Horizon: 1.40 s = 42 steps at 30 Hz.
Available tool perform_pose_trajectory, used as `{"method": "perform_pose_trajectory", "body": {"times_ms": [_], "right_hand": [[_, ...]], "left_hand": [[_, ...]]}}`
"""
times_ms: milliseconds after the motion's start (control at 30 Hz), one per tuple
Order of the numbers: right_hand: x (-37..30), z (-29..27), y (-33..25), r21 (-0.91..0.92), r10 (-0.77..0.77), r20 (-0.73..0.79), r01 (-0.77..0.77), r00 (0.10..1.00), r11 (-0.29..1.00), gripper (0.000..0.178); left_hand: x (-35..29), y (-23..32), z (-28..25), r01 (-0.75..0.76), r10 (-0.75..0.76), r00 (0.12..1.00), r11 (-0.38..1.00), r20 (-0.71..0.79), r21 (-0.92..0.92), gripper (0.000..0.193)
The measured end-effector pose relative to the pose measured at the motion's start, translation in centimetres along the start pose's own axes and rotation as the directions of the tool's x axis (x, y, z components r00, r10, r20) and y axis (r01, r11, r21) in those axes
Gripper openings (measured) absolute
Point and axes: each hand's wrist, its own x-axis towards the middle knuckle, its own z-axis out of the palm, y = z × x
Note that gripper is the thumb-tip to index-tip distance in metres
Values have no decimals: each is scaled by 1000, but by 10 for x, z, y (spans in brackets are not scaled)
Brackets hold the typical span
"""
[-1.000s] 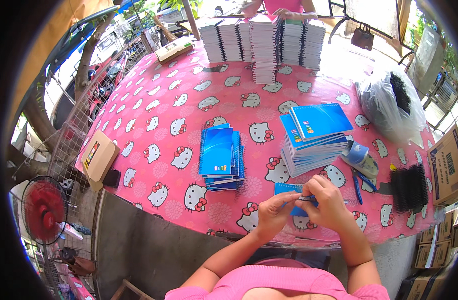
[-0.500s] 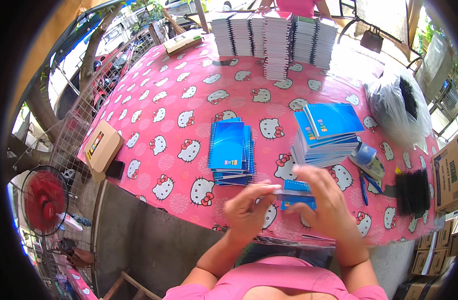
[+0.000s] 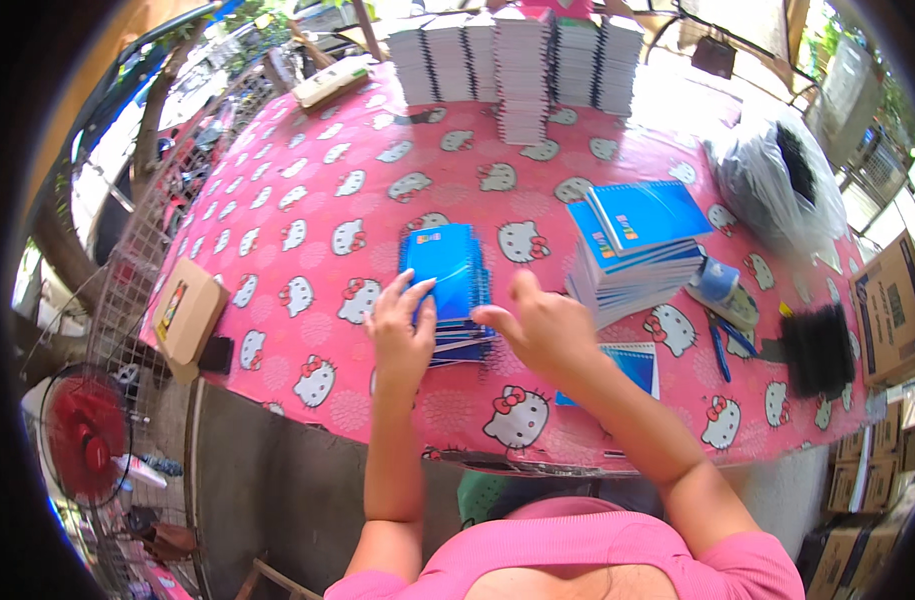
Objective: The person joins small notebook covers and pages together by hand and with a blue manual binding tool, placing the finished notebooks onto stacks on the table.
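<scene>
A small pile of blue spiral notebooks (image 3: 447,262) lies on the pink table, its top cover having the printed letters at the far end. My left hand (image 3: 402,322) rests on the near left part of the top notebook, fingers spread. My right hand (image 3: 545,328) is just off the pile's coil side, thumb stretched out and apart from the index finger, nothing visible in it. Beneath my right forearm lies a blue notebook cover with pages (image 3: 632,362), partly hidden. To the right stands a taller stack of blue notebooks (image 3: 642,255), with punched edges showing on top.
Tall stacks of white-paged notebooks (image 3: 522,85) stand at the far edge. Blue-handled pliers (image 3: 720,350), a bundle of black coils (image 3: 817,350) and a plastic bag (image 3: 777,190) lie right. A cardboard box (image 3: 189,312) sits left, above a red fan (image 3: 85,435).
My hands have moved left and away from me to the small pile. The notebook they held edge-on is no longer between them, and the pile's top cover now faces the other way.
</scene>
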Motion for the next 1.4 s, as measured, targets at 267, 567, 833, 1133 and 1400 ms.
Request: {"method": "perform_pose_trajectory", "body": {"times_ms": [267, 567, 833, 1133, 1400], "right_hand": [[-122, 8, 165, 162, 371, -321, -335, 871, 928, 42], [-133, -5, 166, 856, 386, -289, 55, 876, 515, 28], [-127, 41, 155, 803, 208, -246, 79, 947, 591, 29], [-145, -74, 260, 96, 140, -646, -101, 750, 990, 19], [-185, -118, 391, -288, 389, -597, -640, 701, 712, 17]], "left_hand": [[-29, 92, -8, -254, 183, 963, 859, -196, -445, 22], [-86, 128, 62, 261, -38, 960, 480, 278, -837, 59], [-101, 126, 89, -271, 345, 922, 899, 177, -343, 74], [-68, 148, 102, -410, 475, 866, 853, 155, -324, 15], [-63, 155, 109, -443, 502, 857, 833, 118, -331, 17]]}}
